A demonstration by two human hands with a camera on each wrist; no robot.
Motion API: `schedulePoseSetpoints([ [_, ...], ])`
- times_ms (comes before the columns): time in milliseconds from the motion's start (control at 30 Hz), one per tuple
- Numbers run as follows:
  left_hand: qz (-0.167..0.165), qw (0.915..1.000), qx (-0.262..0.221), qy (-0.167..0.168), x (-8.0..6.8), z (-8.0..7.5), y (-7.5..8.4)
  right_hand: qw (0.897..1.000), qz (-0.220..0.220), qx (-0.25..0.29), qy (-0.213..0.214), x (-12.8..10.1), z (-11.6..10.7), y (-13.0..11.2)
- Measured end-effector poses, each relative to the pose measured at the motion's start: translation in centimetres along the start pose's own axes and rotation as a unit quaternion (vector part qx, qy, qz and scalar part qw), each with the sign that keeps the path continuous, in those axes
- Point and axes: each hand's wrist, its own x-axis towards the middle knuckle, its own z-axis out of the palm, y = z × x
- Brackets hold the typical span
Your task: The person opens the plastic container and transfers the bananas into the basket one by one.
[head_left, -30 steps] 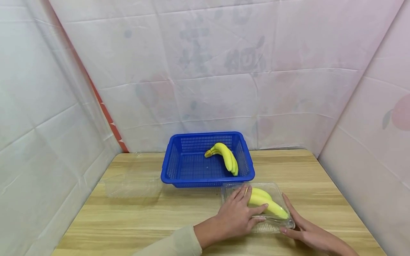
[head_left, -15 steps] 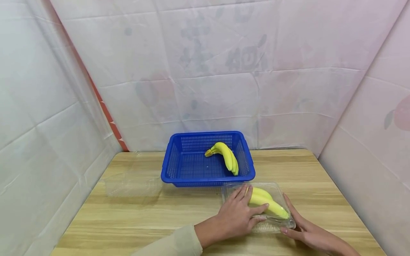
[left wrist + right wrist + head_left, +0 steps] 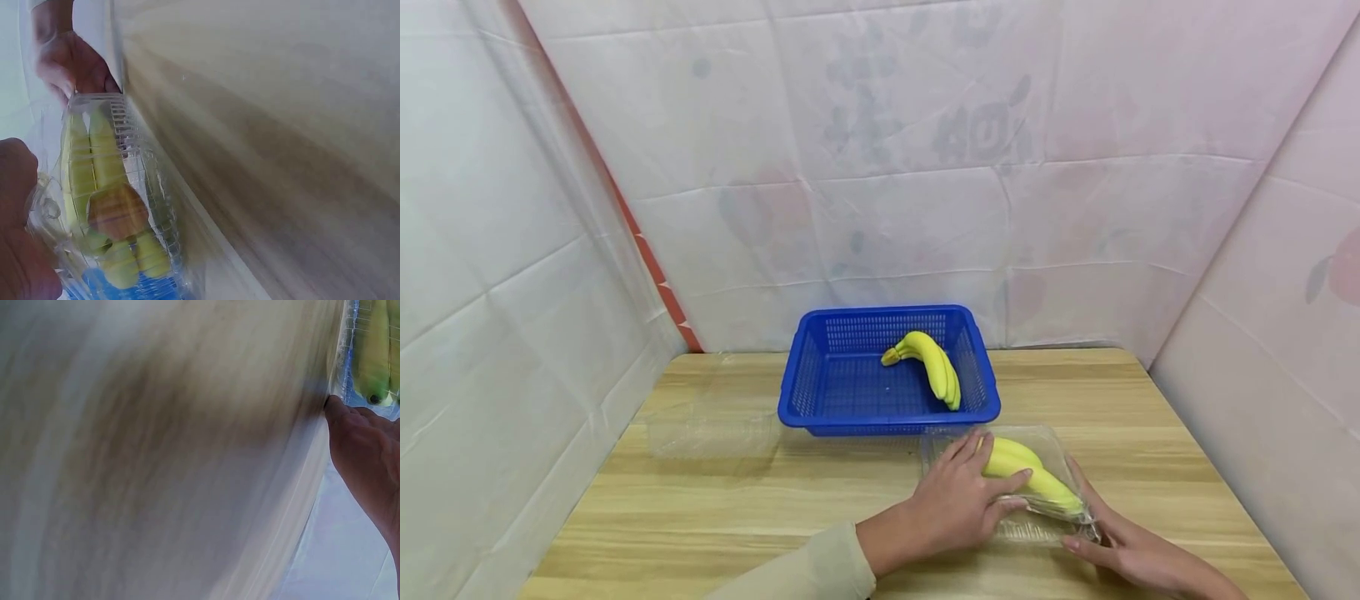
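Observation:
Yellow bananas [image 3: 1033, 479] lie inside a clear plastic clamshell box [image 3: 1026, 531] at the front right of the table in the head view. My left hand [image 3: 955, 500] rests on the box's left side with its fingers spread and fairly straight. At the box's right end, my right hand [image 3: 1131, 546] holds the corner between thumb and fingers. Through the ribbed plastic [image 3: 159, 206], the left wrist view shows the bananas' brownish stem [image 3: 119, 212]. The right wrist view catches the right thumb side against the box end; its other fingers are partly hidden.
Behind the box stands a blue basket [image 3: 887, 421] holding another bunch of bananas [image 3: 936, 367]. A second clear plastic container [image 3: 711, 437] sits at the left of the wooden table [image 3: 775, 521]. White sheeting [image 3: 887, 225] encloses the back and sides.
The right hand has shifted slightly to the right, and the plastic at the box's right corner looks more creased. My left hand stays nearly in place.

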Motion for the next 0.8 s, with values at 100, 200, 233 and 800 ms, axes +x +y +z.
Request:
schedulePoseSetpoints([
  [100,0.001,1.0,0.002,-0.001,-0.01,-0.2,-0.02,1.0,0.006,-0.007,0.0,-0.14,-0.01,0.05],
  [200,0.006,0.9999,0.008,-0.002,-0.07,-0.28,0.0,1.0,-0.012,0.006,0.003,-0.09,0.14,-0.02],
  [233,0.006,0.9999,0.009,-0.001,-0.07,-0.29,0.0,1.0,-0.012,0.005,0.006,-0.07,0.2,-0.11],
  [800,0.006,1.0,0.0,0.002,-0.53,0.19,-0.14,0.999,0.021,-0.019,0.02,0.16,0.26,-0.53],
])
